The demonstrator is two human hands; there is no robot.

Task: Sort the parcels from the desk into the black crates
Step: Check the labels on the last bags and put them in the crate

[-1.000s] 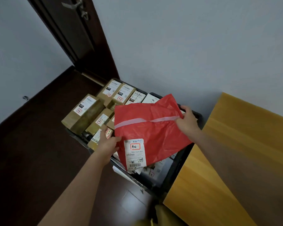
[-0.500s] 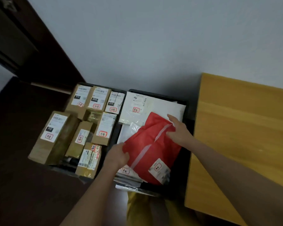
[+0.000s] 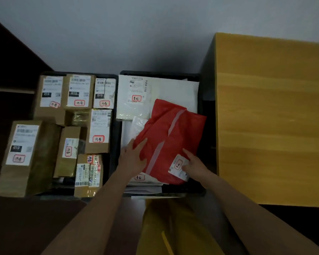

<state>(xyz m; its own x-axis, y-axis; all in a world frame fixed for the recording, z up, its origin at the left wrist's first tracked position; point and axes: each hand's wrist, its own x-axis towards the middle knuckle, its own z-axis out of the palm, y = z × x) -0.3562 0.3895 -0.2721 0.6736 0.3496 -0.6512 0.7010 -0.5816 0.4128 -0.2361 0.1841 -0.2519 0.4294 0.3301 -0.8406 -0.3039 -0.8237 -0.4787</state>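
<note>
A red plastic parcel [image 3: 170,137] with a pale stripe and a white label lies in the right black crate [image 3: 201,92], on top of white soft parcels [image 3: 134,96]. My left hand [image 3: 134,156] rests flat with straight fingers on the red parcel's left edge. My right hand [image 3: 194,165] lies on its near right corner, fingers over the label. The left black crate [image 3: 113,159] is packed with several brown cardboard boxes [image 3: 77,91] carrying white labels.
The wooden desk [image 3: 273,116] stands right of the crates, its visible top bare. A grey wall runs behind the crates. Dark floor lies at the left and near side. One large brown box [image 3: 26,159] overhangs the left crate's near left corner. Yellow clothing [image 3: 173,227] shows below.
The red parcel has gone from being held above the crates down onto the white parcels in the right crate. Both hands have shifted toward its near edge, and the view swung right.
</note>
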